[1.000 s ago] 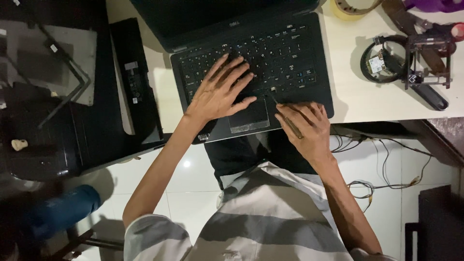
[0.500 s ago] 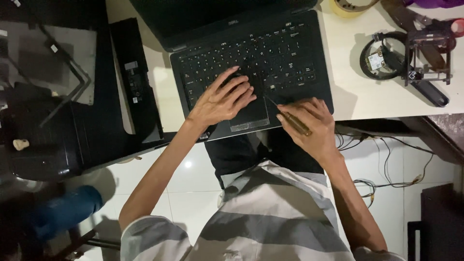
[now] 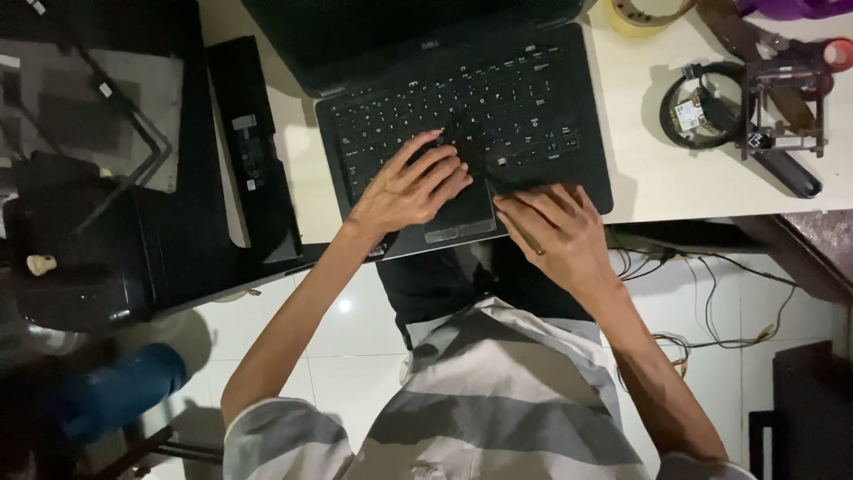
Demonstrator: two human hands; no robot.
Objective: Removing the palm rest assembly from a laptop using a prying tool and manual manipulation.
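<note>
Resting on a white desk [image 3: 657, 178] over pale tiled floor [image 3: 355, 356], the black laptop [image 3: 462, 124] bears the flat, unclenched left hand [image 3: 410, 188]; at four o'clock, the right hand [image 3: 558, 233] pinches a thin tool [image 3: 520, 227].

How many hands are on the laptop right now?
2. The left hand lies over the lower keys and touchpad of the black laptop; the right hand rests on the palm rest's right corner, gripping a thin tool.
</note>
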